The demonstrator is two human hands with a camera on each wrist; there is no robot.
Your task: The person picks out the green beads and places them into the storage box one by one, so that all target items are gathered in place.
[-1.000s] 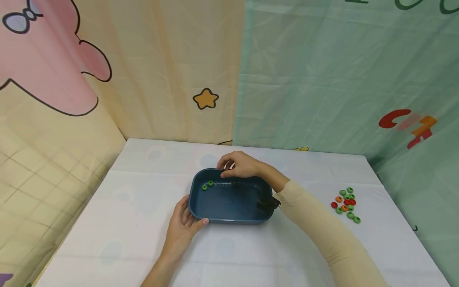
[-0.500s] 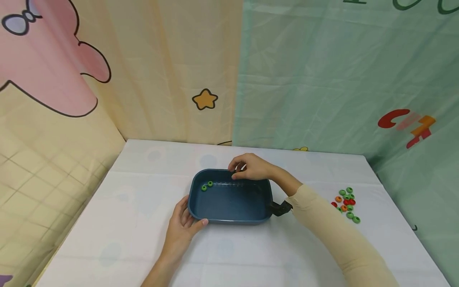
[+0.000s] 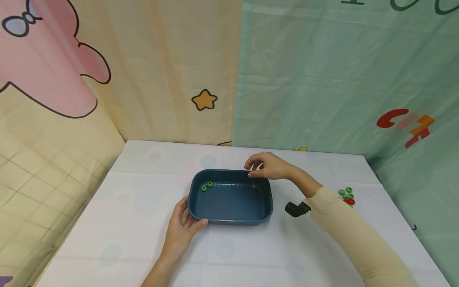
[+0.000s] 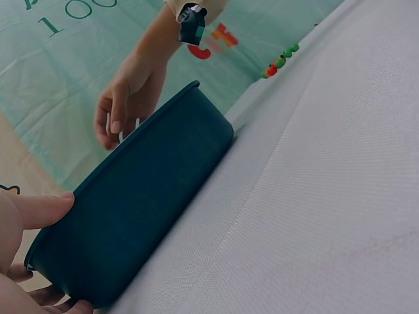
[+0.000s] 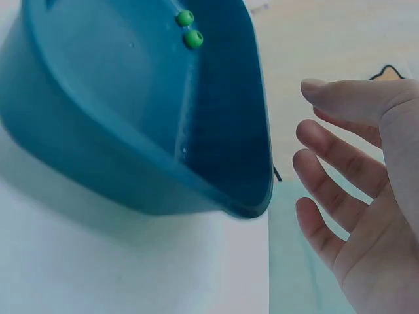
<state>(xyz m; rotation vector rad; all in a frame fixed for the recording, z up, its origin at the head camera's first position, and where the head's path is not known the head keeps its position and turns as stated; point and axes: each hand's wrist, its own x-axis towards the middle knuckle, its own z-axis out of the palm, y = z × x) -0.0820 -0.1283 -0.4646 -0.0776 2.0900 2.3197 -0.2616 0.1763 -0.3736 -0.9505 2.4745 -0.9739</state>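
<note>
A dark blue rectangular tub [image 3: 236, 205] stands on the white-covered table. Two green beads [image 5: 193, 39] lie inside it, near its far left corner. My left hand [image 3: 182, 227] grips the tub's near left corner; in the left wrist view its thumb [image 4: 49, 209] is on the rim and the other fingers reach low around the end wall. Over the tub's far right rim in the head view is my right hand [image 3: 270, 165]. The right wrist view shows its fingers [image 5: 340, 160] loosely bent beside the tub, with nothing between them.
A loose group of red and green beads [image 3: 348, 195] lies at the right of the table, partly hidden by the right sleeve [image 3: 351, 231]. A black device [image 3: 297, 209] sits at the right wrist. Printed curtains [image 3: 172, 79] rise behind the table.
My right hand has moved to the right along the tub's far rim, and its sleeve now covers part of the bead group. The left hand, the tub and its two beads have stayed in place.
</note>
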